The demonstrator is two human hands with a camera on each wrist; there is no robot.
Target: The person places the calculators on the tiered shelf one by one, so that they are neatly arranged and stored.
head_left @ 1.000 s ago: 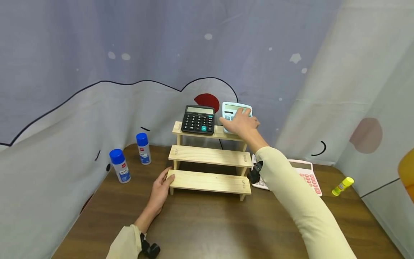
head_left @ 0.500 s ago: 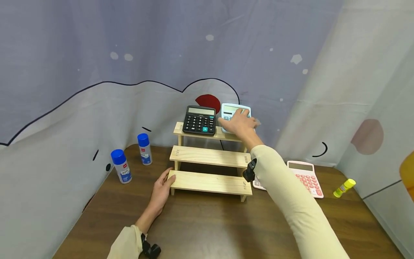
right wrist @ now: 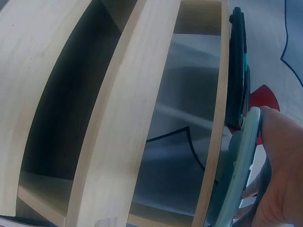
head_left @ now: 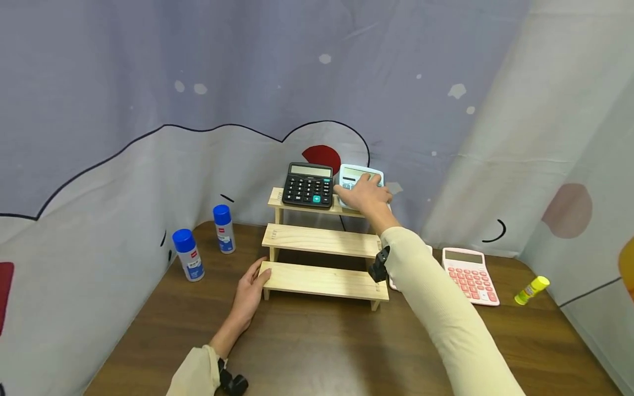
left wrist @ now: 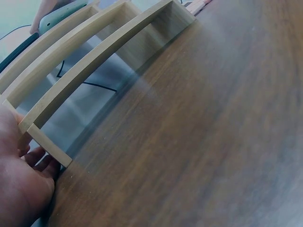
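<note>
A three-step wooden rack (head_left: pixel 322 279) stands on the table. My left hand (head_left: pixel 247 297) grips the left end of its lowest step, thumb on top; in the left wrist view the curled fingers (left wrist: pixel 42 161) lie beside the end leg. My right hand (head_left: pixel 367 195) holds a light blue calculator (head_left: pixel 348 175) on the top step, thumb toward its left side and fingers over its face. The right wrist view shows that calculator (right wrist: pixel 239 165) edge-on, leaning back. Left of it, a black calculator (head_left: pixel 308 186) leans on the same step. The hand hides most of the blue keys.
Two blue-capped spray cans (head_left: pixel 188 256) (head_left: pixel 224 230) stand left of the rack. On the right lie a pink calculator (head_left: pixel 470 276), another pale calculator (head_left: pixel 392 284) mostly behind my sleeve, and a yellow glue stick (head_left: pixel 531 290). A patterned curtain (head_left: pixel 247 71) hangs close behind.
The light blue calculator has come down slightly with my right hand and sits a little closer to the black one. The left hand keeps its hold on the rack.
</note>
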